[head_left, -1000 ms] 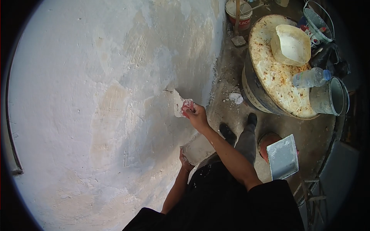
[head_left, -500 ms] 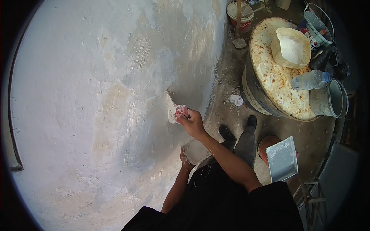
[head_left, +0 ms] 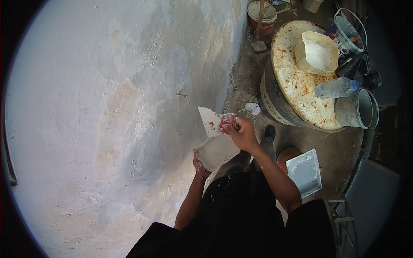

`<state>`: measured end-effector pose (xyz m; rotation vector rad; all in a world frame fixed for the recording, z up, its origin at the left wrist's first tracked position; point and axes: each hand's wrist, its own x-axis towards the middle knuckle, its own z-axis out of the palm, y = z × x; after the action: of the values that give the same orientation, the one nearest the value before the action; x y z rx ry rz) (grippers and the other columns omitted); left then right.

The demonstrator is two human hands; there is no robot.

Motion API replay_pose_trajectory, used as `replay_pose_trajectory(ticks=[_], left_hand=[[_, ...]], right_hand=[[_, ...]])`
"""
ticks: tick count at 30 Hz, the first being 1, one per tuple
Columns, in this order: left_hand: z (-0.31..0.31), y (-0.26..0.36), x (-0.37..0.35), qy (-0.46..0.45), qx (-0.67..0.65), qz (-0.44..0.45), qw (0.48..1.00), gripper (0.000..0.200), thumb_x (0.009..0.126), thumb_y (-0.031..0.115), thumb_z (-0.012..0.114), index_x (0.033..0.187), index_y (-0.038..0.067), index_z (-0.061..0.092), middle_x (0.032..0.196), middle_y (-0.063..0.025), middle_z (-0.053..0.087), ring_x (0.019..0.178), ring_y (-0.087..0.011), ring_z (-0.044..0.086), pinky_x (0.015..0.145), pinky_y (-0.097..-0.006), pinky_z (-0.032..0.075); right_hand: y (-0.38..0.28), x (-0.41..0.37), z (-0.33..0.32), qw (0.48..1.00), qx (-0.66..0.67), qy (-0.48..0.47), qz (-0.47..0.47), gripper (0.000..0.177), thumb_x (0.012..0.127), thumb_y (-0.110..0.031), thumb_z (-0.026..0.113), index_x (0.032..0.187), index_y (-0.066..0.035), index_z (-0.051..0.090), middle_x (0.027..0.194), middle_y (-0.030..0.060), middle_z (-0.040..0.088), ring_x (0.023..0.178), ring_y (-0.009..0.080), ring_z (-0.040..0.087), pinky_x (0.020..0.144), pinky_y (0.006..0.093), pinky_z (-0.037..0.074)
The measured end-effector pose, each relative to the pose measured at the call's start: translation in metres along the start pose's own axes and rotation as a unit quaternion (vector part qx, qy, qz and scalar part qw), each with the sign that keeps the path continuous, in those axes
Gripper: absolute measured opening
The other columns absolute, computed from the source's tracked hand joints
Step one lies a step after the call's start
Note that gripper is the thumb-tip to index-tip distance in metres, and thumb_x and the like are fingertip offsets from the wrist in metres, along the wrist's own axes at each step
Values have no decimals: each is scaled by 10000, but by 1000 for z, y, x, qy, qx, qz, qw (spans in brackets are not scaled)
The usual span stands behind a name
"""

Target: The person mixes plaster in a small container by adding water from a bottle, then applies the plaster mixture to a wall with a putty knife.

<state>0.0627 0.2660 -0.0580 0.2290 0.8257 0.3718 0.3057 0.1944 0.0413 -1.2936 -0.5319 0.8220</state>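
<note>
My right hand (head_left: pixel 246 135) is closed around the red handle of a putty knife (head_left: pixel 209 122), whose wide pale blade points left and is smeared with white filler. The blade is off the wall, just above the far edge of a shallow tray (head_left: pixel 217 151). My left hand (head_left: pixel 201 164) grips that tray by its left side, fingers partly hidden under it. The tray's inside is coated in greyish white. To the left, the wall (head_left: pixel 86 112) carries uneven white, grey and beige patches, with a small dark gouge (head_left: pixel 182 95) in its surface.
A rusty drum (head_left: pixel 284 56) stands at right, bearing a cut plastic tub (head_left: pixel 318 53), a water bottle (head_left: pixel 337 88) and a bucket (head_left: pixel 359 109). Another bucket (head_left: pixel 260 19) stands behind by the wall. A white rectangular tray (head_left: pixel 304 172) rests near my feet.
My right hand has drawn the putty knife off the wall, rightward toward the tray. My left hand has raised the tray nearer to the blade. The view has shifted slightly.
</note>
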Motion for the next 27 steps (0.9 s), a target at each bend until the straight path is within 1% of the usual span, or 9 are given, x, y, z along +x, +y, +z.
replay_pose_trajectory(ticks=[3,6,7,10,11,15,18,24,27], left_hand=[[29,-3,13,-50,-1,-4,999,745,904,644,366,1410,99,406,1384,-140,485,1241,-356,486,1047,-521,380],[48,-11,31,-117,-19,-12,993,747,904,646,362,1408,96,407,1384,-137,485,1242,-354,486,1047,-521,381],[57,-15,34,-120,-28,-14,992,748,909,647,342,1414,98,398,1393,-142,474,1250,-357,479,1052,-523,377],[81,-29,48,-139,-45,-9,989,747,921,647,299,1427,102,377,1414,-152,449,1267,-361,464,1063,-527,369],[87,-35,55,-147,-45,1,988,745,924,643,296,1429,102,372,1416,-151,446,1270,-359,462,1065,-525,368],[125,-48,63,-181,-41,32,982,734,936,625,283,1441,96,348,1422,-151,439,1277,-353,459,1074,-517,361],[137,-54,71,-179,-17,62,982,738,943,620,272,1448,86,330,1426,-155,433,1280,-351,456,1081,-509,356],[159,-63,75,-178,-26,87,980,734,943,621,272,1434,81,353,1412,-151,450,1265,-347,471,1076,-492,368],[166,-70,80,-168,-5,92,981,720,946,616,270,1423,87,372,1394,-145,470,1249,-340,486,1068,-482,377]], right_hand=[[-36,-4,-66,980,-196,-29,-2,144,881,-65,632,989,30,638,814,84,679,733,90,613,659,263,485],[-115,-7,-84,926,-367,-85,34,209,829,-72,668,1017,14,634,762,162,659,689,182,643,645,293,485],[-112,-9,-88,921,-382,-82,-1,221,787,-76,666,987,10,629,748,229,623,713,317,649,678,381,493],[-131,-12,-87,842,-511,-156,-68,179,784,-65,625,945,12,618,773,243,630,778,398,630,731,476,473],[-134,-10,-85,828,-532,-176,-29,163,772,-46,583,918,22,607,798,258,632,831,426,622,777,526,449],[-133,3,-88,772,-611,-174,-8,172,753,-35,572,902,47,604,797,273,640,846,434,623,817,515,460],[-135,14,-93,755,-641,-140,14,188,741,-39,582,904,51,604,808,277,641,847,429,627,816,505,468],[-129,32,-113,767,-630,-106,60,191,712,-76,612,842,62,630,832,286,640,854,434,628,804,486,489],[-139,44,-123,779,-597,-144,123,191,724,-39,563,821,97,656,886,320,638,887,434,640,816,465,509]])
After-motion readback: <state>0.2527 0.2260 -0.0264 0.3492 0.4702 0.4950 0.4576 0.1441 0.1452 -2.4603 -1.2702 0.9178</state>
